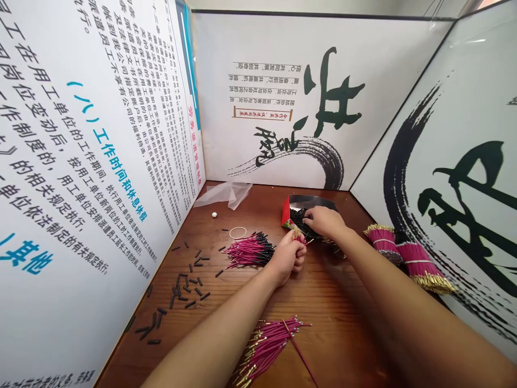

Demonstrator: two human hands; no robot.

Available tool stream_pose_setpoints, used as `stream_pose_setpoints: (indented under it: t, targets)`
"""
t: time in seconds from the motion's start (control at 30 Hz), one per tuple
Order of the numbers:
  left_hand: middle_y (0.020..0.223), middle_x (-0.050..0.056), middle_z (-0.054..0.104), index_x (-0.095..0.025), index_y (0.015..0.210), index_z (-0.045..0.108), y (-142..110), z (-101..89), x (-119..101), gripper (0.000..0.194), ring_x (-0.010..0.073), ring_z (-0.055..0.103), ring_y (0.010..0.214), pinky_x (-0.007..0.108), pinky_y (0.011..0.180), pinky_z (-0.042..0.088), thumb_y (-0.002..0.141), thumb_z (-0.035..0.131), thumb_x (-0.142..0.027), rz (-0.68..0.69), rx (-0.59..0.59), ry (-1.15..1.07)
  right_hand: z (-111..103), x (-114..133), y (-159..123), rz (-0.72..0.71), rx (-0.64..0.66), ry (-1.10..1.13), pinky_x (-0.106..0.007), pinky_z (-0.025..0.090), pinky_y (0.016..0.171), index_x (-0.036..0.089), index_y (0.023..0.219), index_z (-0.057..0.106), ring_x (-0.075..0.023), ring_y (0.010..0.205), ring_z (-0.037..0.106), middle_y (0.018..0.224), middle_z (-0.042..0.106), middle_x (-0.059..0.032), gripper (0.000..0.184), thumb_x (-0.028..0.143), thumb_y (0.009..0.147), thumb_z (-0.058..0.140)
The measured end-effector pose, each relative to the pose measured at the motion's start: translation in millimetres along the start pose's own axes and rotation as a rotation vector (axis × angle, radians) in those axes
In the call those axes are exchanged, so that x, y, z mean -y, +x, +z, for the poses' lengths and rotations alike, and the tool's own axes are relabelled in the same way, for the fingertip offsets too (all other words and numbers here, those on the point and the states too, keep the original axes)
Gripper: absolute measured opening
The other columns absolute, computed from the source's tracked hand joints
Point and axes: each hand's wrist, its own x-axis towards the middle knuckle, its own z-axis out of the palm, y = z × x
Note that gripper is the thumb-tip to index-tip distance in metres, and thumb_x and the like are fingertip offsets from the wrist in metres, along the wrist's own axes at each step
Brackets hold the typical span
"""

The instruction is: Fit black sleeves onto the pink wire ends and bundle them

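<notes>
My left hand [287,257] is closed around a few thin pink wires [298,235] whose gold tips stick up from the fingers. My right hand [323,222] reaches over a red and black box [286,210], its bent fingertips down among short black tubes [298,218]. Those fingertips are partly hidden, so what they pinch does not show. Just left of my left hand lies a pile of pink wires with black ends [250,250]. Nearer me, beside my left forearm, a loose bunch of pink wires with gold ends [266,347] rests on the table.
Many black tubes [186,288] are scattered over the left of the brown table [335,328]. Two tied pink bundles [420,261] lie at the right wall. A rubber band [238,233], a small white object [214,214] and a plastic bag [226,194] sit farther back. Printed panels enclose three sides.
</notes>
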Motion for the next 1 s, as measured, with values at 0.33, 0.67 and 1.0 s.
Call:
stream_pose_setpoints:
  t: [0.33,0.67,1.0]
  targets:
    - [0.054,-0.011,0.032,-0.024,0.084,0.037,-0.9,0.3,-0.9,0.024,0.0032,0.014,0.038,0.016,0.041,0.006,0.064,0.050,-0.021,-0.005,-0.001,0.002,-0.2,-5.8,-3.6,0.080,-0.085,0.134,-0.028,0.035,0.059,0.023,0.082,0.072,-0.0212,0.077,0.063,0.085,0.073,-0.0060,0.025,0.035,0.084,0.050]
    - [0.054,-0.011,0.031,-0.024,0.084,0.036,-1.9,0.9,-1.7,0.024,0.0033,0.014,0.038,0.017,0.042,0.005,0.065,0.050,-0.021,-0.011,-0.007,0.001,8.4,-14.4,1.4,0.010,-0.080,0.187,-0.027,0.034,0.060,0.019,0.073,0.066,-0.0187,0.069,0.060,0.076,0.071,-0.0063,0.019,0.030,0.084,0.055]
    - [0.054,-0.010,0.031,-0.024,0.083,0.038,-2.4,2.7,-4.3,0.021,0.0035,0.014,0.039,0.018,0.043,0.006,0.065,0.048,-0.019,-0.030,-0.035,0.008,-36.3,24.5,-97.8,-0.255,-0.386,0.835,-0.032,0.045,0.061,0.026,0.097,0.071,-0.0182,0.064,0.058,0.070,0.065,-0.0028,0.031,0.043,0.092,0.045]
